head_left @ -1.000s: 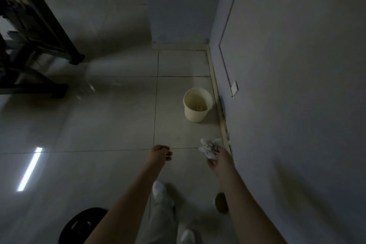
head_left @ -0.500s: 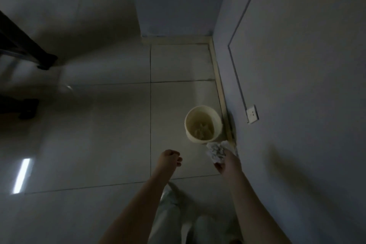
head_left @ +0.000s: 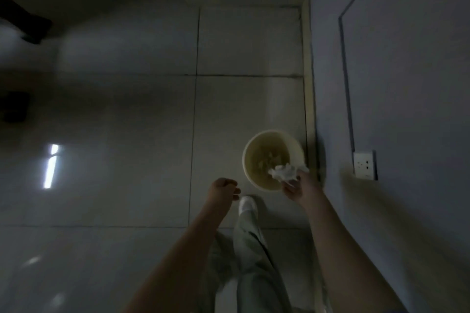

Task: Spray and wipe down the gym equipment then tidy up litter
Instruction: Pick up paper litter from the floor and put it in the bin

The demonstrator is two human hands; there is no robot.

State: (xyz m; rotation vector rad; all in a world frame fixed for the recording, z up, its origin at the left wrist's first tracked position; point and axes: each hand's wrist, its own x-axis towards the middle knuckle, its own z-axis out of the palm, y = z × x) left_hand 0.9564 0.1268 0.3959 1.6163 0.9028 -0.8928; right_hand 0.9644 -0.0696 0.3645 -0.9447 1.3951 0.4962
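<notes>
A cream round bin (head_left: pixel 248 157) stands on the tiled floor by the right wall, with some crumpled scraps inside. My right hand (head_left: pixel 298 187) grips a white crumpled tissue wad (head_left: pixel 286 172) directly over the bin's near right rim. My left hand (head_left: pixel 222 189) hangs to the left of the bin with its fingers curled and nothing visible in it.
The blue-grey wall (head_left: pixel 407 84) runs along the right with a white socket plate (head_left: pixel 364 164) low down. A dark foot of the gym equipment (head_left: pixel 33 28) shows at the far left. My white shoe (head_left: pixel 248 204) is just in front of the bin.
I have stepped closer to the bin, which now sits right under my hands. My right hand has carried the tissue wad forward until it hangs over the bin's rim.
</notes>
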